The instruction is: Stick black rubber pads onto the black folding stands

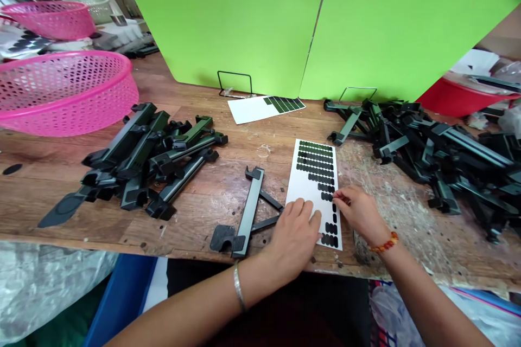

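Observation:
A white sheet (300, 187) with rows of small black oval stickers (315, 157) lies on the table in front of me. My left hand (296, 232) rests on its lower left part, fingers laid out flat. At the sheet's right edge, my right hand (359, 211) pinches thumb and forefinger together at a black sticker; the fingertips largely cover it. Just left of my left hand is a black folding stand (249, 211) with a grey strip along its bar, its legs spread on the table. My left hand hides the ends of those legs.
Black folding stands (140, 154) are piled at left, and a larger heap of stands (431, 146) lies at right. Another sticker sheet (250, 109) is farther back, before the green panels (244, 21). A pink basket (69, 100) stands at left, a red container (456, 95) at right.

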The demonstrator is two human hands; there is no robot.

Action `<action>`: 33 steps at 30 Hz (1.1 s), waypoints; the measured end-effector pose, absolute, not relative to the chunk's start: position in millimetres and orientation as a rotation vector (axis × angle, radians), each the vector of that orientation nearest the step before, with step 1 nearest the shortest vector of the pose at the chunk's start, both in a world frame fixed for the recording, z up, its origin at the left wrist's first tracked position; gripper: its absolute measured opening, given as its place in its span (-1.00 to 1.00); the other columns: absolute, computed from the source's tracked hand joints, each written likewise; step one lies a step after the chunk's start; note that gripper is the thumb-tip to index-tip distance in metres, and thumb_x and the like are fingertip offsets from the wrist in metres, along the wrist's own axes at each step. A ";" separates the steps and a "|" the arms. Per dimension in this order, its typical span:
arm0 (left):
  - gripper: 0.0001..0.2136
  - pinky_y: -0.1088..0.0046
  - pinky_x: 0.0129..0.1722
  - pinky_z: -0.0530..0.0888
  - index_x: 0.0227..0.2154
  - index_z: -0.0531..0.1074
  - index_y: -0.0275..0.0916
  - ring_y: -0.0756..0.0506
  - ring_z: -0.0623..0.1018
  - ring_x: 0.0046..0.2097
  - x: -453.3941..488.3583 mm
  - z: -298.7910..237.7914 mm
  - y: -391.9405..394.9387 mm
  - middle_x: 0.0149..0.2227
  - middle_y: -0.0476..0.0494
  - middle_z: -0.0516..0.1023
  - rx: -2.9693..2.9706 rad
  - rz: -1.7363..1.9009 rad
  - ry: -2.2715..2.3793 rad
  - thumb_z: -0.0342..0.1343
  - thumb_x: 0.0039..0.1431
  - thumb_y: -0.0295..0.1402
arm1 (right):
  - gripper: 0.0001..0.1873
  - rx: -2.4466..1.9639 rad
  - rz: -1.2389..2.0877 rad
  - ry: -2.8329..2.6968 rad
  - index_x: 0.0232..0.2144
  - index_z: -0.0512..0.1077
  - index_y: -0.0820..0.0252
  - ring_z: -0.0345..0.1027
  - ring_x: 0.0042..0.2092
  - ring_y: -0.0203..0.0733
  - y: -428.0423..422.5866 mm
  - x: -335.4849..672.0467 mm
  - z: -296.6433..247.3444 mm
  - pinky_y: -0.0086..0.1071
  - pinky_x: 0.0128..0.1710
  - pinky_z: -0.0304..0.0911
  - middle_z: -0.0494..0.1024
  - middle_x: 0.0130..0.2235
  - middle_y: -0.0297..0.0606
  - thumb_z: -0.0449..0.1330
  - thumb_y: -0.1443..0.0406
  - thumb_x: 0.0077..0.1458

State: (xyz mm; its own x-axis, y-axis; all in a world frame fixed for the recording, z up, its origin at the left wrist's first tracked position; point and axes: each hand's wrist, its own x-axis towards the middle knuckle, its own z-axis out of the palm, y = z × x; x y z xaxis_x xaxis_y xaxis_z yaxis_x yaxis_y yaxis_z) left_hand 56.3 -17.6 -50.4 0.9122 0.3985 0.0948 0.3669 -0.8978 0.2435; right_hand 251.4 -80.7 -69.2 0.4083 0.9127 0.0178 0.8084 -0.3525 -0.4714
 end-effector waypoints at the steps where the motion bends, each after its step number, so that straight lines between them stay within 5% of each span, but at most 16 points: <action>1: -0.69 0.21 -0.08 0.36 -0.05 0.31 -0.25 -0.23 0.32 -0.05 65.8 -52.5 -17.8 -0.13 -0.22 0.33 2.868 0.195 0.571 0.12 0.18 -0.28 | -0.82 -2.262 0.340 -1.479 -0.42 0.44 0.21 0.37 -0.34 -0.20 -77.7 252.2 -71.1 -0.34 -0.25 0.23 0.47 -0.34 -0.22 0.04 0.33 0.08; 10: -0.46 0.22 -0.16 0.40 0.12 0.20 -0.33 -0.25 0.37 -0.09 96.8 -69.3 -5.7 -0.12 -0.26 0.35 2.903 0.043 0.533 0.13 0.16 -0.14 | -0.88 -2.315 0.418 -1.526 -0.55 0.39 0.18 0.31 -0.40 -0.23 -60.6 265.4 -76.6 -0.38 -0.34 0.15 0.46 -0.44 -0.28 0.08 0.40 -0.04; 16: -0.43 0.23 -0.15 0.39 0.17 0.14 -0.31 -0.23 0.37 -0.08 95.1 -72.2 -7.2 -0.11 -0.26 0.35 2.904 0.055 0.528 0.10 0.18 -0.14 | -0.87 -2.303 0.410 -1.502 -0.43 0.43 0.21 0.33 -0.36 -0.21 -62.7 266.0 -80.5 -0.37 -0.29 0.18 0.48 -0.37 -0.24 0.07 0.40 -0.05; 29: -0.46 0.25 -0.17 0.41 0.14 0.17 -0.33 -0.23 0.40 -0.10 96.5 -63.7 -5.6 -0.10 -0.28 0.37 2.879 0.007 0.508 0.11 0.18 -0.15 | -0.90 -2.248 0.418 -1.462 -0.54 0.30 0.15 0.28 -0.44 -0.23 -71.9 255.9 -57.4 -0.38 -0.39 0.14 0.43 -0.49 -0.31 0.06 0.32 -0.01; 33: -0.62 0.30 -0.21 0.40 -0.08 0.34 -0.30 -0.20 0.40 -0.15 83.3 -43.3 6.2 -0.15 -0.24 0.37 2.824 -0.042 0.469 0.20 0.11 -0.20 | -0.89 -2.189 0.474 -1.297 -0.51 0.33 0.14 0.28 -0.46 -0.25 -84.0 254.7 -37.2 -0.39 -0.43 0.15 0.44 -0.50 -0.34 0.08 0.26 0.00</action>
State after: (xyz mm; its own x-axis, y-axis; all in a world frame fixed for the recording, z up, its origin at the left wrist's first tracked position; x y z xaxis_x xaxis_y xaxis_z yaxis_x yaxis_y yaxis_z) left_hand 83.3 6.2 -43.3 0.9469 0.3131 -0.0737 0.3212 -0.9086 0.2668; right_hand 254.7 -84.0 -37.2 0.4732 0.8807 -0.0230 0.6881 -0.3858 -0.6145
